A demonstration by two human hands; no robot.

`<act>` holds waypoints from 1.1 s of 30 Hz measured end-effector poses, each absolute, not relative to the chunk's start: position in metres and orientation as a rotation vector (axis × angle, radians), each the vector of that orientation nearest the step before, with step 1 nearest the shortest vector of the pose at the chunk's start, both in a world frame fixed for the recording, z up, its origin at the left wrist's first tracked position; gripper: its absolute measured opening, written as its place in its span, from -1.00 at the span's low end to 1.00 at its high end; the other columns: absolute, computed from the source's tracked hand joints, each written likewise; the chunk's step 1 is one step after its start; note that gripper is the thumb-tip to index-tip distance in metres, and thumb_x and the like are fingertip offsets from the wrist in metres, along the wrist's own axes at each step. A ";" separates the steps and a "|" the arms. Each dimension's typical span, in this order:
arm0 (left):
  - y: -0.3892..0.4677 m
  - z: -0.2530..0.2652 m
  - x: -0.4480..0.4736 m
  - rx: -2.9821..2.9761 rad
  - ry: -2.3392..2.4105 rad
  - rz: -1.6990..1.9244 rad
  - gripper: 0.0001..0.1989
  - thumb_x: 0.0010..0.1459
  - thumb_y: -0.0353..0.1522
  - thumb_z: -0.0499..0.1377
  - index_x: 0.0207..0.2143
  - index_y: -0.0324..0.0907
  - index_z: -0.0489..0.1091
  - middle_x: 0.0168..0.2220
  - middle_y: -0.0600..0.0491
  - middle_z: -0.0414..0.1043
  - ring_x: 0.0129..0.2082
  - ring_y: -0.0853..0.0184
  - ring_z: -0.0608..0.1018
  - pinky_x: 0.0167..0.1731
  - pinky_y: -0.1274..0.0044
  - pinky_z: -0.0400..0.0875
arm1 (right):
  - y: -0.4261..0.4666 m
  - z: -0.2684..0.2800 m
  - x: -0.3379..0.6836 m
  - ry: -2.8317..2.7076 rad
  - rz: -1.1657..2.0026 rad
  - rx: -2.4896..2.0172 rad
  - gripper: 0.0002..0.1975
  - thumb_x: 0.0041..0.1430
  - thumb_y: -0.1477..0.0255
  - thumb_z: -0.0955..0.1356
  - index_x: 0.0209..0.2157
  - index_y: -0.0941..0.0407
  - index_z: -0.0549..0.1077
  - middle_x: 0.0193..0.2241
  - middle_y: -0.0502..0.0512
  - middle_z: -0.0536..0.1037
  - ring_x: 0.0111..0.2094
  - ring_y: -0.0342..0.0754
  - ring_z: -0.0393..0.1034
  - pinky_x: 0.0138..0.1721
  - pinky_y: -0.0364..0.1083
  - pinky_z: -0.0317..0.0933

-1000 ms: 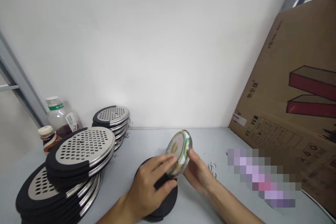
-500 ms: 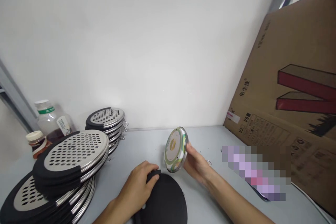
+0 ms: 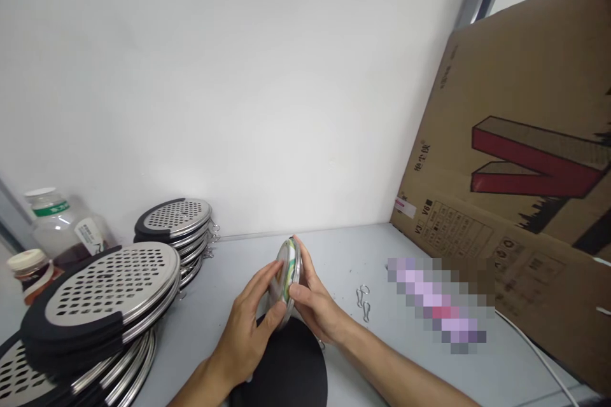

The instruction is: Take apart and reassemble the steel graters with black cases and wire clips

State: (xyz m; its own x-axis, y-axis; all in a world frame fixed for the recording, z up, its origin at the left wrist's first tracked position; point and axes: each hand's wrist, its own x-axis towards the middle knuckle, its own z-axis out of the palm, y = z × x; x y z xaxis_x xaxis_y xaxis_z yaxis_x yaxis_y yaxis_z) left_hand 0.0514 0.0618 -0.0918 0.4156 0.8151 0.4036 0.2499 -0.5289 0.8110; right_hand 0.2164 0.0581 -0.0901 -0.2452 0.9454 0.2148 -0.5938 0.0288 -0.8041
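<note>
A round, flat tin (image 3: 293, 262) with a green, yellow and white pattern stands on edge between my hands. My left hand (image 3: 245, 327) is closed on its left side, fingers over the printed face and thumb at the lower rim. My right hand (image 3: 319, 305) grips it from behind and the right, with the thumb on the rim. Just below lies a flat black round piece (image 3: 292, 365) on the table, partly covered by my left hand. Small metal snap hooks (image 3: 365, 308) lie to the right of my right hand.
Stacks of perforated metal discs with black edging (image 3: 112, 283) (image 3: 176, 216) stand at left. Behind them are a clear jar (image 3: 67, 222) and a smaller brown jar (image 3: 31, 273). A large cardboard box (image 3: 525, 140) leans at right, near a blurred purple item (image 3: 436, 299) and a white cable (image 3: 537, 353).
The tin has moved left and turned more edge-on. My left hand has left the black piece and taken hold of the tin. The view has shifted right, and snap hooks now show.
</note>
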 end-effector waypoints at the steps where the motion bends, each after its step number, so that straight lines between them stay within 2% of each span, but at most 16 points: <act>1: 0.063 -0.092 0.051 2.006 0.886 1.112 -0.51 0.30 -0.20 0.07 0.26 -0.01 0.21 0.28 0.00 0.20 0.26 0.12 0.28 0.26 0.29 0.15 | 0.058 -0.090 0.216 -0.983 1.560 -0.491 0.03 -0.04 0.32 0.53 0.32 -0.26 -0.12 0.27 0.08 0.12 0.17 0.09 0.20 0.11 0.10 0.14; 5: 0.074 -0.089 0.049 1.618 0.898 1.267 -0.52 0.28 -0.11 0.07 0.13 -0.16 0.39 0.15 -0.05 0.40 0.20 0.12 0.36 0.24 0.34 0.17 | 0.061 -0.086 0.219 -0.911 1.586 -0.513 -0.06 -0.01 0.28 0.51 0.29 -0.26 -0.04 0.23 0.08 0.23 0.10 0.12 0.30 0.05 0.13 0.20; 8: 0.087 -0.084 0.046 1.102 0.932 1.350 -0.44 0.25 -0.02 0.05 0.09 -0.23 0.41 0.04 -0.09 0.50 0.13 0.09 0.45 0.15 0.29 0.32 | 0.065 -0.085 0.223 -0.873 1.631 -0.466 -0.29 0.09 0.19 0.43 0.23 -0.19 0.12 0.08 0.09 0.41 0.01 0.12 0.39 -0.02 0.15 0.24; 11: 0.101 -0.079 0.038 0.821 0.805 1.309 -0.41 0.27 0.02 -0.02 0.11 -0.20 0.38 0.04 -0.10 0.50 0.07 0.08 0.50 0.03 0.24 0.43 | 0.072 -0.085 0.230 -0.823 1.696 -0.432 -0.51 0.19 0.09 0.31 0.09 -0.01 0.32 -0.06 0.15 0.52 -0.07 0.13 0.44 -0.08 0.14 0.29; 13: 0.110 -0.081 0.032 0.712 0.784 1.283 -0.50 0.27 -0.05 0.04 0.07 -0.17 0.40 0.03 -0.10 0.50 0.03 0.09 0.53 -0.03 0.24 0.48 | 0.077 -0.085 0.238 -0.777 1.714 -0.451 -0.52 0.21 0.04 0.24 -0.01 0.07 0.39 -0.13 0.20 0.55 -0.10 0.15 0.45 -0.13 0.13 0.32; 15: 0.117 -0.087 0.028 0.711 0.920 1.307 -0.66 0.23 -0.26 0.15 0.02 -0.17 0.42 -0.01 -0.09 0.52 -0.05 0.14 0.58 -0.09 0.28 0.52 | 0.084 -0.087 0.246 -0.737 1.682 -0.503 -0.51 0.20 0.03 0.21 -0.07 0.10 0.42 -0.19 0.22 0.56 -0.12 0.17 0.45 -0.18 0.13 0.35; 17: 0.121 -0.096 0.024 0.737 1.081 1.338 -0.66 0.12 -0.45 0.20 -0.02 -0.20 0.43 -0.08 -0.08 0.55 -0.14 0.17 0.61 -0.14 0.31 0.54 | 0.092 -0.090 0.255 -0.714 1.587 -0.618 -0.57 0.19 0.09 0.22 -0.12 0.12 0.43 -0.22 0.22 0.57 -0.14 0.17 0.46 -0.22 0.12 0.37; 20: 0.125 -0.109 0.020 0.809 1.158 1.352 -0.59 0.03 -0.47 0.26 -0.02 -0.19 0.41 -0.10 -0.06 0.55 -0.14 0.18 0.61 -0.12 0.35 0.53 | 0.106 -0.100 0.267 -0.682 1.405 -0.797 -0.68 0.12 0.23 0.31 -0.13 0.09 0.40 -0.20 0.15 0.56 -0.15 0.11 0.47 -0.22 0.08 0.40; 22: 0.126 -0.115 0.015 1.010 1.229 1.339 -0.54 0.02 -0.38 0.29 0.02 -0.17 0.37 -0.08 -0.05 0.54 -0.10 0.17 0.60 -0.08 0.35 0.51 | 0.116 -0.107 0.273 -0.668 1.309 -0.858 -0.58 0.05 0.30 0.38 -0.02 0.01 0.32 -0.13 0.07 0.54 -0.12 0.06 0.47 -0.18 0.05 0.40; 24: 0.129 -0.120 0.009 1.240 1.336 1.308 -0.46 0.01 -0.28 0.29 0.06 -0.16 0.32 -0.05 -0.06 0.52 -0.06 0.14 0.58 -0.03 0.33 0.47 | 0.124 -0.114 0.277 -0.677 1.248 -0.913 -0.31 -0.02 0.33 0.45 0.14 -0.08 0.16 -0.04 0.04 0.49 -0.08 0.02 0.45 -0.12 0.03 0.39; 26: 0.133 -0.125 0.003 1.425 1.464 1.254 -0.38 -0.02 -0.20 0.29 0.10 -0.17 0.27 -0.03 -0.07 0.51 -0.03 0.11 0.56 0.01 0.29 0.43 | 0.128 -0.119 0.282 -0.711 1.201 -0.992 -0.03 -0.10 0.33 0.51 0.27 -0.10 -0.06 0.04 0.10 0.44 -0.01 0.04 0.42 -0.05 0.04 0.35; 28: 0.137 -0.129 -0.002 1.545 1.573 1.193 -0.30 -0.06 -0.16 0.28 0.13 -0.20 0.24 -0.02 -0.10 0.49 0.00 0.06 0.53 0.05 0.27 0.39 | 0.128 -0.121 0.286 -0.767 1.157 -1.075 0.16 -0.17 0.33 0.55 0.32 -0.05 -0.20 0.10 0.17 0.39 0.08 0.09 0.35 0.05 0.08 0.28; 30: 0.139 -0.131 -0.005 1.678 1.679 1.124 -0.27 -0.08 -0.15 0.26 0.13 -0.27 0.25 -0.02 -0.16 0.47 0.04 -0.01 0.49 0.08 0.22 0.34 | 0.125 -0.121 0.291 -0.825 1.114 -1.133 0.25 -0.26 0.35 0.57 0.34 -0.02 -0.22 0.15 0.22 0.33 0.18 0.14 0.24 0.16 0.12 0.16; 33: 0.137 -0.131 -0.006 1.856 1.760 1.052 -0.33 -0.08 -0.16 0.23 0.08 -0.32 0.35 -0.01 -0.23 0.41 0.08 -0.09 0.42 0.12 0.17 0.25 | 0.118 -0.119 0.296 -1.039 0.986 -1.280 0.27 -0.33 0.38 0.58 0.35 0.01 -0.16 0.24 0.24 0.20 0.29 0.18 0.04 0.27 0.12 -0.06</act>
State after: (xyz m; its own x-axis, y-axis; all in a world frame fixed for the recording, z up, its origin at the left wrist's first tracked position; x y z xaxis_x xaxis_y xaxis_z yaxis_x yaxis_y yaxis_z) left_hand -0.0056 0.1371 -0.1310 -0.0610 0.9640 0.2590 0.6842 -0.1485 0.7140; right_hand 0.2963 0.1181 -0.1189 0.2535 0.9661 0.0488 0.0017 0.0500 -0.9987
